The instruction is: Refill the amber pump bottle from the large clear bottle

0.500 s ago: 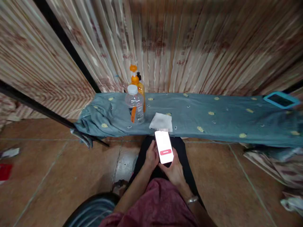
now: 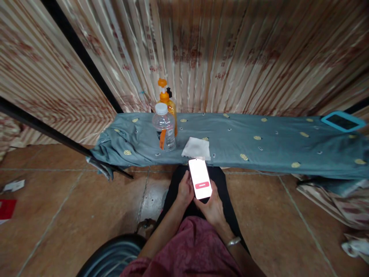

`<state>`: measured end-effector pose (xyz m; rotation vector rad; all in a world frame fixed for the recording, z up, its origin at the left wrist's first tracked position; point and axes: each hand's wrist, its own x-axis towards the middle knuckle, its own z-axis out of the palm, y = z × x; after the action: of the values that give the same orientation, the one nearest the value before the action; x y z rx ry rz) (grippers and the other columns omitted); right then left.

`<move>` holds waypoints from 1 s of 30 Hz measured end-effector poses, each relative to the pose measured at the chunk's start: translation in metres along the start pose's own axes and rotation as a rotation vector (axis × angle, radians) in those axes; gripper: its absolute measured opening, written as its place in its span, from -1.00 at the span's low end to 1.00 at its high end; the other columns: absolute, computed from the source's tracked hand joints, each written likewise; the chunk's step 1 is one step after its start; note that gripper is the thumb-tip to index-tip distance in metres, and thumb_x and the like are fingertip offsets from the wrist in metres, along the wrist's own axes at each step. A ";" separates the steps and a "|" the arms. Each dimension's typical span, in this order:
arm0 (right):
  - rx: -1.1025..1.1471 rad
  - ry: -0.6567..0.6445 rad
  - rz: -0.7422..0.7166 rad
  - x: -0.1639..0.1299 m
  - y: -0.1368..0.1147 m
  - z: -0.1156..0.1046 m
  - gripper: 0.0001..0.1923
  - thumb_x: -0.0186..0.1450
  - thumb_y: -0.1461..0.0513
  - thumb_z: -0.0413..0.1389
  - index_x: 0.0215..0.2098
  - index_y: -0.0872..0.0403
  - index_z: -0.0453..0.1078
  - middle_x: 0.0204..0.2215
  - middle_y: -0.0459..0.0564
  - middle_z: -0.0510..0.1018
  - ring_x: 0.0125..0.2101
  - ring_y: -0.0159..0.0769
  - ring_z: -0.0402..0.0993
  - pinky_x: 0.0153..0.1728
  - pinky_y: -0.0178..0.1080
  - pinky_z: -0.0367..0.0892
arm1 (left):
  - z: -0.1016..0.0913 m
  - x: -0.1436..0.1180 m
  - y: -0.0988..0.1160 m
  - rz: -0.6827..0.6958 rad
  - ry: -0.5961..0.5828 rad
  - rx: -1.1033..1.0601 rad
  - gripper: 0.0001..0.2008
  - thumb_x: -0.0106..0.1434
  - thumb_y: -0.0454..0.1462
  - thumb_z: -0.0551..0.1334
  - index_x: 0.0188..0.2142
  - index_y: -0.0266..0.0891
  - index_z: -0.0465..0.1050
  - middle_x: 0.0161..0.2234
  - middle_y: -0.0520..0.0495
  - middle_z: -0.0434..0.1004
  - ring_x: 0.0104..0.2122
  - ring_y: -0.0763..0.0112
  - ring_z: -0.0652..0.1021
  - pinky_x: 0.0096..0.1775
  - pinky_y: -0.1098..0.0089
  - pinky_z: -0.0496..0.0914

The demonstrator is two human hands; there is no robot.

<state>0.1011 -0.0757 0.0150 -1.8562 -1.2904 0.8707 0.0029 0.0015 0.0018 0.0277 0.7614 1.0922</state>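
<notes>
A smartphone [image 2: 200, 175] with a bright white screen and a red button low on it is held upright over my lap. My left hand [image 2: 185, 189] is closed along its left edge. My right hand [image 2: 212, 206] grips its lower right side, with the thumb by the bottom edge. Just beyond the phone's top, a folded white cloth [image 2: 196, 147] lies at the near edge of a narrow table [image 2: 227, 144] covered in blue-green fabric with a pineapple print.
On the table's left part stand a clear plastic bottle [image 2: 164, 130] with a white cap and, behind it, an orange pump bottle [image 2: 172, 109]. A blue-framed tablet [image 2: 343, 121] lies at the far right. A dark pole [image 2: 83, 57] slants at left before patterned curtains [image 2: 196, 57].
</notes>
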 end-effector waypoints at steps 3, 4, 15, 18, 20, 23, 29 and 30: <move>-0.007 0.000 -0.002 0.000 -0.001 -0.001 -0.01 0.05 0.05 0.18 0.32 0.36 0.00 0.19 0.44 0.38 0.13 0.20 0.40 0.11 0.13 0.32 | 0.002 -0.001 0.000 0.003 0.010 0.004 -0.72 0.27 -0.13 0.29 -0.22 -0.34 0.56 -0.29 -0.17 0.71 -0.11 0.10 0.67 0.10 0.14 0.47; -0.009 0.001 -0.003 0.000 -0.002 -0.001 -0.01 0.06 0.05 0.18 0.32 0.36 0.00 0.18 0.44 0.39 0.12 0.20 0.40 0.10 0.13 0.32 | 0.002 -0.002 0.000 0.003 0.011 0.005 -0.72 0.27 -0.12 0.29 -0.23 -0.34 0.55 -0.29 -0.17 0.71 -0.11 0.11 0.67 0.10 0.15 0.47; -0.016 0.023 0.000 0.000 -0.002 -0.002 -0.01 0.04 0.03 0.17 0.32 0.35 0.01 0.15 0.44 0.42 0.08 0.19 0.44 0.06 0.14 0.35 | 0.011 -0.006 0.001 0.010 0.037 -0.010 -0.74 0.30 -0.15 0.24 -0.28 -0.34 0.55 -0.32 -0.16 0.71 -0.09 0.13 0.67 0.09 0.17 0.48; -0.012 0.032 -0.010 0.001 -0.001 -0.004 -0.02 0.03 0.04 0.18 0.31 0.32 0.03 0.11 0.40 0.47 0.06 0.15 0.46 0.05 0.11 0.37 | 0.011 -0.006 -0.001 0.014 0.018 0.004 -0.72 0.30 -0.12 0.25 -0.27 -0.34 0.55 -0.29 -0.18 0.71 -0.09 0.12 0.66 0.09 0.16 0.48; -0.011 0.051 -0.016 0.002 0.000 -0.007 -0.02 0.02 0.03 0.19 0.30 0.33 0.05 0.11 0.40 0.47 0.05 0.15 0.47 0.05 0.11 0.38 | 0.013 -0.007 -0.004 0.016 -0.014 0.025 -0.70 0.29 -0.10 0.26 -0.24 -0.34 0.55 -0.25 -0.19 0.71 -0.07 0.11 0.66 0.10 0.15 0.48; -0.019 0.114 -0.026 0.003 0.001 -0.013 0.00 0.00 0.02 0.21 0.29 0.34 0.08 0.14 0.42 0.44 0.08 0.16 0.45 0.07 0.10 0.37 | 0.019 -0.007 -0.008 0.007 -0.056 0.067 -0.68 0.32 -0.10 0.23 -0.19 -0.34 0.55 -0.21 -0.22 0.70 -0.02 0.08 0.63 0.13 0.12 0.45; -0.086 0.302 -0.027 0.020 0.011 -0.041 -0.02 0.00 -0.08 0.20 0.22 0.35 0.19 0.05 0.42 0.52 0.03 0.18 0.49 0.05 0.11 0.38 | 0.029 -0.005 -0.010 0.020 -0.115 0.235 -0.63 0.34 -0.06 0.19 -0.04 -0.27 0.53 0.13 -0.30 0.53 0.18 0.02 0.49 0.21 0.03 0.34; -0.105 0.336 -0.010 0.027 0.015 -0.049 -0.01 0.01 -0.11 0.19 0.22 0.35 0.19 0.02 0.41 0.54 -0.01 0.19 0.51 0.00 0.13 0.40 | 0.027 -0.004 -0.009 0.032 -0.115 0.248 -0.62 0.32 -0.05 0.22 -0.03 -0.26 0.53 0.16 -0.32 0.50 0.20 0.00 0.47 0.21 0.02 0.33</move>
<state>0.1570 -0.0618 0.0250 -1.9741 -1.1502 0.4656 0.0246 0.0029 0.0212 0.3114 0.7913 1.0118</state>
